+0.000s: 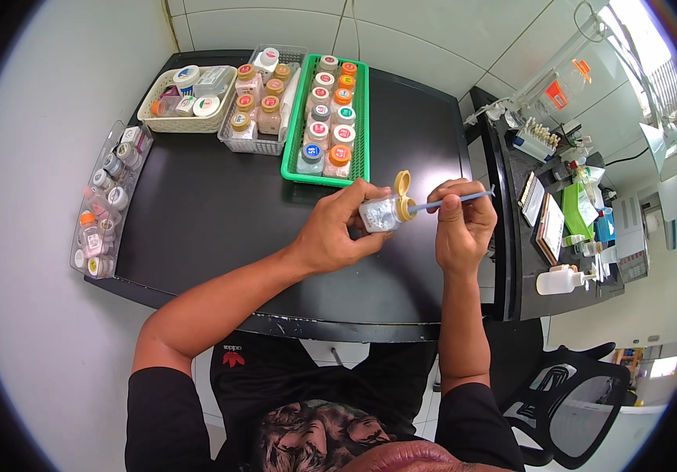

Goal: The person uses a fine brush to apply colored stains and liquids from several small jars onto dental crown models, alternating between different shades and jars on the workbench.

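Item: small clear bottle (379, 214) with a yellow flip cap, cap open, lying on its side above the black desk (220, 204), mouth toward the person's right.
Left hand (334, 232): clamped around the bottle body.
Right hand (463, 220): just right of the bottle, fingers pinched on a thin blue stick (452, 200) (long axis level, tip at the mouth).
Beyond the bottle: green basket (295, 134) of capped jars.

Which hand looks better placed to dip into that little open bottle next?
Probably the right hand: it holds the thin blue tool, whose tip already sits at the mouth of the small bottle. The left hand is wrapped around the bottle, lid flipped open, steadying it.
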The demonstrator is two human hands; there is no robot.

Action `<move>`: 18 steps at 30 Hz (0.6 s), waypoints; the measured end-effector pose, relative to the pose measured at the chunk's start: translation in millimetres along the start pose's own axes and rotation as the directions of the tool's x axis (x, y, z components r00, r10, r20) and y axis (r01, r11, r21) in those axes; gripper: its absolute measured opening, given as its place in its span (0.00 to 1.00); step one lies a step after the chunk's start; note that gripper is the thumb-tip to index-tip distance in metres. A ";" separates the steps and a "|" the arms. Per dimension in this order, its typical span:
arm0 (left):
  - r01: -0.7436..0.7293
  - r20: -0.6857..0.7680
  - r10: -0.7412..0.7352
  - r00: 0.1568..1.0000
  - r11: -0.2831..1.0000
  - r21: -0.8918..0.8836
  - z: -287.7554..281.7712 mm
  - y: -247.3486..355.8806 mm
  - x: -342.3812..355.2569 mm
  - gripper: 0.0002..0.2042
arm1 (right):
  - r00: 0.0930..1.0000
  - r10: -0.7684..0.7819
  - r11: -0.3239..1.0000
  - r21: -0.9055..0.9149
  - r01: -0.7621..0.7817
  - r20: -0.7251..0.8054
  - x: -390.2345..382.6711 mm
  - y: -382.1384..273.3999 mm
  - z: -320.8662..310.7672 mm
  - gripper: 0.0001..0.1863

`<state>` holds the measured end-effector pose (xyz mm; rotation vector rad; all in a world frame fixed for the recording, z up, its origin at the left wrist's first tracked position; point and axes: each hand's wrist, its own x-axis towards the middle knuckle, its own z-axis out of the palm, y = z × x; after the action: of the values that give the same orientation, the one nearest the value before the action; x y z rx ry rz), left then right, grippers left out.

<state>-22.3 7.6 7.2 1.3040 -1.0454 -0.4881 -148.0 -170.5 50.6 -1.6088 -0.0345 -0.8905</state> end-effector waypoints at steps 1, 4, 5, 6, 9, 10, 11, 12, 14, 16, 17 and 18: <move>0.000 -0.002 0.000 1.000 1.000 0.001 -0.3 -1.1 0.0 0.25 | 1.000 0.011 1.000 0.026 -0.010 -0.028 0.1 -1.2 4.2 0.10; 0.021 0.009 -0.020 1.000 0.999 -0.048 2.6 -2.1 0.4 0.25 | 0.999 0.028 0.997 0.073 -0.027 -0.019 -0.6 0.4 -1.8 0.10; -0.031 -0.018 0.031 0.999 0.998 -0.048 3.8 -3.2 0.3 0.25 | 0.999 0.035 0.995 0.098 -0.036 0.018 -0.2 2.2 -3.4 0.10; -0.083 -0.045 0.081 0.996 0.995 -0.046 4.0 -3.9 0.2 0.25 | 0.999 0.034 0.994 0.099 -0.036 0.019 -0.1 3.4 -0.8 0.10; -0.048 -0.059 0.043 0.997 0.995 -0.085 3.5 -2.7 -0.6 0.25 | 0.998 -0.031 0.997 0.074 0.035 -0.049 -1.1 2.8 3.7 0.11; -0.048 -0.060 0.043 0.997 0.995 -0.086 2.7 -2.8 -0.9 0.25 | 1.000 -0.004 0.998 0.068 0.004 -0.005 -1.7 2.1 -0.6 0.11; -0.024 -0.018 0.022 1.000 0.996 -0.085 0.7 -3.5 -0.7 0.26 | 0.999 0.023 0.998 0.061 -0.026 0.038 -1.9 2.5 -2.9 0.11; 0.001 0.024 0.001 1.000 0.997 -0.083 -0.4 -3.5 -0.5 0.28 | 0.999 0.023 0.998 0.061 -0.025 0.039 -1.7 4.2 -2.2 0.11; 0.003 0.021 -0.001 1.000 0.997 -0.077 0.6 -0.7 -0.8 0.28 | 0.997 -0.049 0.993 0.102 0.055 -0.061 -0.8 7.3 -0.2 0.11; 0.005 0.019 -0.004 1.000 0.997 -0.073 0.9 -0.6 -0.8 0.28 | 1.000 -0.012 0.995 0.098 0.013 -0.008 -0.9 5.2 -1.1 0.11; 0.018 0.024 -0.016 1.000 0.995 -0.094 -0.3 -1.6 -0.9 0.28 | 0.999 0.025 0.995 0.094 -0.029 0.043 -1.1 4.4 -1.3 0.12; 0.031 0.030 -0.028 0.999 0.993 -0.115 -0.8 -1.8 -0.9 0.28 | 0.999 0.026 0.995 0.093 -0.030 0.042 -0.7 5.0 -0.8 0.12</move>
<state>-21.6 8.3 5.3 1.2144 -1.0077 -0.5824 -146.5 -172.2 46.1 -1.5365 -0.0811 -0.8229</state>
